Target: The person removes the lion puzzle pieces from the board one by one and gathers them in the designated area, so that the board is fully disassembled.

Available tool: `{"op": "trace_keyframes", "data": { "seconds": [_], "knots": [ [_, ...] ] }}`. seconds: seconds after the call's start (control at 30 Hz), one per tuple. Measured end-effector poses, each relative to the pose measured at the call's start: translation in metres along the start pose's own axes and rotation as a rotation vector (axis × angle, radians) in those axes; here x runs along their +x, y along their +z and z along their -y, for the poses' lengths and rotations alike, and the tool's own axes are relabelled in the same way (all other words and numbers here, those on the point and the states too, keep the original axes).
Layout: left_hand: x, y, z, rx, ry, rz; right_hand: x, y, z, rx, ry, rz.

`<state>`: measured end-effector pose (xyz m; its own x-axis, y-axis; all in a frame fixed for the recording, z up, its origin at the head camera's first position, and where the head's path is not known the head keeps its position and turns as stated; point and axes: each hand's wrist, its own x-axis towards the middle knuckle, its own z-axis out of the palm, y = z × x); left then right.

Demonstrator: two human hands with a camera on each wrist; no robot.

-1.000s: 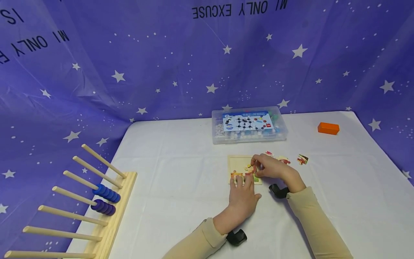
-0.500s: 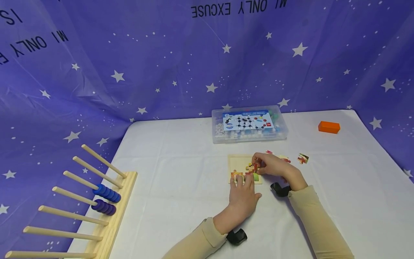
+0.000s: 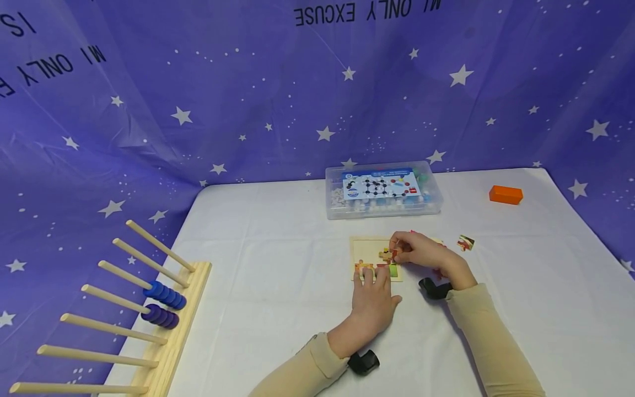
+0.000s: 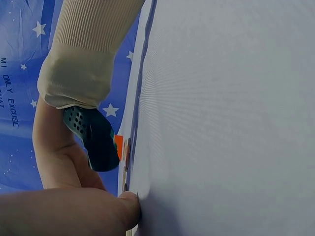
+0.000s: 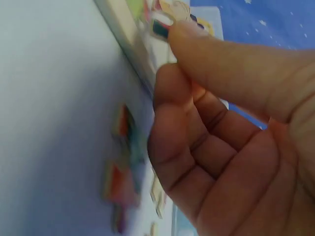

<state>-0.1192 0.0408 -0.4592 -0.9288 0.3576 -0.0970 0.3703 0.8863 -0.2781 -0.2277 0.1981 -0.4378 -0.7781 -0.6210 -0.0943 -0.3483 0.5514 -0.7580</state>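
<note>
Pinching a puzzle piece (image 5: 161,29) between thumb and fingers of right hand (image 3: 424,256), at the right side of the shallow wooden puzzle board (image 3: 360,248). Can't tell whether touching the board. Resting left hand (image 3: 374,306) at the board's near edge, with straight, slightly spread fingers reaching onto laid pieces (image 3: 363,266). To the right on the white tabletop (image 3: 278,231): loose piece (image 3: 465,242), plus others partly hidden behind right hand. Also there: clear plastic box (image 3: 384,208) beyond the board, orange block (image 3: 506,194) far right, wooden peg rack (image 3: 193,295) with blue and purple rings (image 3: 161,317) at left.
</note>
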Motion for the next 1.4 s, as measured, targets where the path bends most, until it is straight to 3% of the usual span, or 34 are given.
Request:
{"op": "trace_keyframes", "data": {
  "seconds": [0.27, 0.6, 0.73, 0.9, 1.1, 1.4],
  "knots": [
    [0.000, 0.000, 0.000, 0.004, -0.006, -0.025, -0.020, -0.026, -0.017, 0.247, -0.022, 0.089],
    [-0.002, 0.000, -0.001, -0.005, -0.001, -0.024, -0.079, -0.066, -0.053, 0.370, 0.030, 0.093],
    [-0.002, -0.001, -0.001, -0.007, -0.004, -0.023, -0.097, -0.073, -0.064, 0.365, 0.046, 0.094],
    [-0.002, -0.002, 0.000, -0.010, -0.006, -0.014, -0.109, -0.076, -0.070, 0.291, 0.134, 0.105],
    [-0.003, -0.003, 0.001, -0.005, 0.000, -0.037, -0.114, -0.078, -0.070, 0.208, 0.309, 0.081],
    [-0.004, -0.002, 0.001, -0.011, 0.002, -0.028, -0.112, -0.074, -0.066, 0.177, 0.466, 0.039]
  ]
}}
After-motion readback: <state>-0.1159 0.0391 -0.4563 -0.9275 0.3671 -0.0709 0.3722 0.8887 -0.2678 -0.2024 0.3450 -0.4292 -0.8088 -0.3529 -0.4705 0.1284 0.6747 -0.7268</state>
